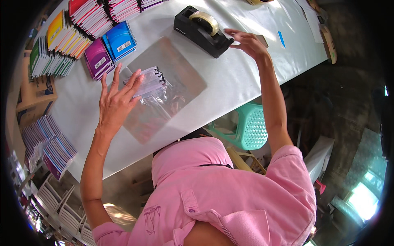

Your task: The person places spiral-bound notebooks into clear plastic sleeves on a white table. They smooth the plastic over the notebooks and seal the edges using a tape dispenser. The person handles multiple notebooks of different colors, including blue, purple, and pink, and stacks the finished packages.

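Left hand (116, 101) spread open, wrapped packet (152, 83) just under the fingertips; right hand (253, 45) at the tape dispenser (200, 41), pinching or not, can't tell! Probably light, slippery; best gripped by edges, not loose film (158, 104).

The tape dispenser (199, 36) lies right of notebook stacks (92, 20) on the table (234, 78)

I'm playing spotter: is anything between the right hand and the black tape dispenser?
Nothing visible: the right hand is right by one end of the black tape dispenser. I can't tell if they touch.
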A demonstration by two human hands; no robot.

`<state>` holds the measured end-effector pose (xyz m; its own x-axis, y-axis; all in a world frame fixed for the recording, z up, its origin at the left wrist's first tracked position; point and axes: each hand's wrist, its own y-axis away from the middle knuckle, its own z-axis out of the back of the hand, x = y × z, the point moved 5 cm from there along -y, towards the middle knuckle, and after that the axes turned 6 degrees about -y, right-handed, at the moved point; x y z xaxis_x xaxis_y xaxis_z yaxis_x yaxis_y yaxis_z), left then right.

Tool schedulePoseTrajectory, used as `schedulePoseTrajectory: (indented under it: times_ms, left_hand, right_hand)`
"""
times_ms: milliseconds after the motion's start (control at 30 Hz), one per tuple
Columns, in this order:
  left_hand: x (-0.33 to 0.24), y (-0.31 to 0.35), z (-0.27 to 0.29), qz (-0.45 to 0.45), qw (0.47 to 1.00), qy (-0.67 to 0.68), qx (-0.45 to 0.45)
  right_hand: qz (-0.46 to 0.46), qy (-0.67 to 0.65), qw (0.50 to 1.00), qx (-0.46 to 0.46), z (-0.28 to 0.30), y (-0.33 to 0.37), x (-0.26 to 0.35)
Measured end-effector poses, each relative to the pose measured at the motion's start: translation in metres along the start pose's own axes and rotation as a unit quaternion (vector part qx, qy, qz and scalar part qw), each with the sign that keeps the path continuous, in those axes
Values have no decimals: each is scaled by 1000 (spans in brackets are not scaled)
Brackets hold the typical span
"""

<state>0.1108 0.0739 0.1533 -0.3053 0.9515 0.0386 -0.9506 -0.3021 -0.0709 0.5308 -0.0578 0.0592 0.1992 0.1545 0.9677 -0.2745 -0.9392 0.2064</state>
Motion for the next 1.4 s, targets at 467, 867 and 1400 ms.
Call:
schedulePoseTrajectory:
  times_ms: [467,867,1400]
  left_hand:
    - [0,10,-2,8,999,10,-37]
    - [3,15,-11,-16,996,65,-64]
    - [-15,-67,-30,-62,959,235,148]
  right_hand:
    - [-44,149,968,-199,-132,69,10]
    - [-142,-70,950,-270,-330,88,-21]
    - [-175,-339,924,30,-396,78,-150]
